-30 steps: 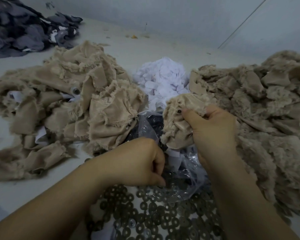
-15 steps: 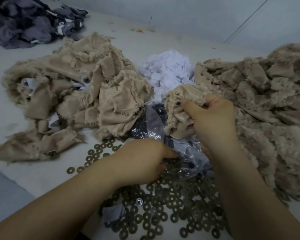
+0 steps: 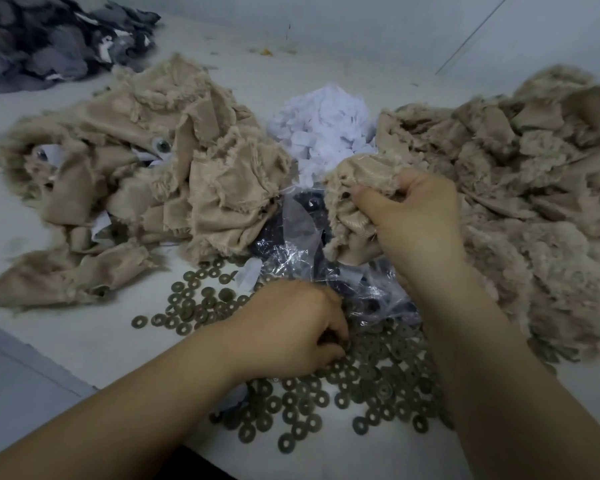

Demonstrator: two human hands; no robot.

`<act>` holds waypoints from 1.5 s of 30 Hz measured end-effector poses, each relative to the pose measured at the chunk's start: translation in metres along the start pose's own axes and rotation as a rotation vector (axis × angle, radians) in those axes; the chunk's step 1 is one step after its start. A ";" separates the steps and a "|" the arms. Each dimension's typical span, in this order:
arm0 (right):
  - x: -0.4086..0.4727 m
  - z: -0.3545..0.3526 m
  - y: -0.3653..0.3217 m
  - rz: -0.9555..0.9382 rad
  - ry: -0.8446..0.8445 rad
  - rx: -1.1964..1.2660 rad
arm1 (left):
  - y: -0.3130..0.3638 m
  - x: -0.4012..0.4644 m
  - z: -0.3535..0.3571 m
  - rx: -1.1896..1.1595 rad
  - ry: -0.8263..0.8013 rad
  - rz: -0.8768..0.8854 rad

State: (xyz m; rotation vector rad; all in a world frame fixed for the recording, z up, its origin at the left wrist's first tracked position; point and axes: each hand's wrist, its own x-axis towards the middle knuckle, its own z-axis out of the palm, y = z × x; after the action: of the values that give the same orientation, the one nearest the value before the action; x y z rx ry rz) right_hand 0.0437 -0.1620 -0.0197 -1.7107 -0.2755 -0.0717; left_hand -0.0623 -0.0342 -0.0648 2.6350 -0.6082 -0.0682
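Picking among flat washers (image 3: 383,389) on the surface (image 3: 84,341), left hand (image 3: 291,336) has its grip curled and its fingertips buried; cannot tell if a washer is held. Bare room lies left of the washers, out to the surface edge. Centre: crumpled plastic bag (image 3: 302,237), dark contents hard to make out. Right hand (image 3: 416,220) has its grip closed around tan fabric piece (image 3: 350,223), which overlaps the bag, long axis near-to-far, woven back facing up. Furry heap (image 3: 534,202) crowds the right, cut off by the frame.

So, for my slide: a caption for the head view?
Right hand grips frayed beige fabric piece; left hand pinches dark ring-shaped washers.
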 end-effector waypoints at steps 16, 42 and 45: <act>-0.006 0.017 0.007 -0.080 -0.057 -0.194 | -0.001 0.001 0.017 -0.093 0.146 -0.079; -0.006 0.013 0.004 -0.197 -0.048 -0.260 | 0.023 0.021 0.020 0.229 0.139 -0.011; -0.006 0.013 0.007 -0.185 -0.060 -0.280 | 0.024 0.029 0.028 0.303 0.127 0.021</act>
State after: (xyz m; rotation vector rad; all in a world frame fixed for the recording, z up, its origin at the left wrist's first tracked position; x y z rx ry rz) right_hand 0.0382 -0.1510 -0.0295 -1.9633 -0.4870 -0.2032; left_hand -0.0496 -0.0775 -0.0788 2.8946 -0.6456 0.2123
